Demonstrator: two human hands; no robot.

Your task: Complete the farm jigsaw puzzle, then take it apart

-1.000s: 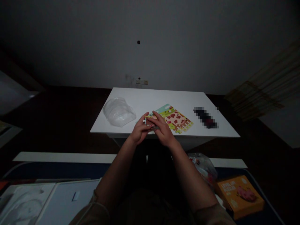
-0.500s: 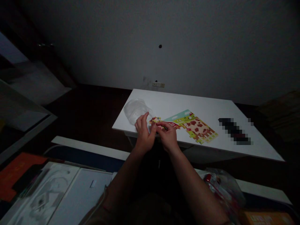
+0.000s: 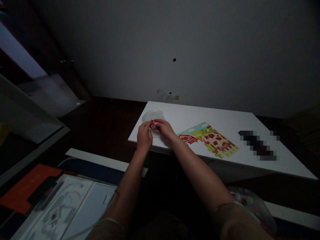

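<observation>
Over the clear bag (image 3: 151, 116), both hands (left (image 3: 144, 137), right (image 3: 163, 130)) pinch red puzzle pieces (image 3: 153, 124).

**Layout of the bench and what lies around it**

The bench (image 3: 225, 113) stands against the wall. At its left near corner lies a plastic bag (image 3: 151, 116); both hands meet over it, the left hand (image 3: 144, 136) just left of the right hand (image 3: 163, 129), with small puzzle pieces (image 3: 153, 125) between them. To the right of the hands, the assembled puzzle (image 3: 208, 139) lies flat on the bench. Below the bench edge, at the lower left, lie flat boards (image 3: 72, 206).
</observation>
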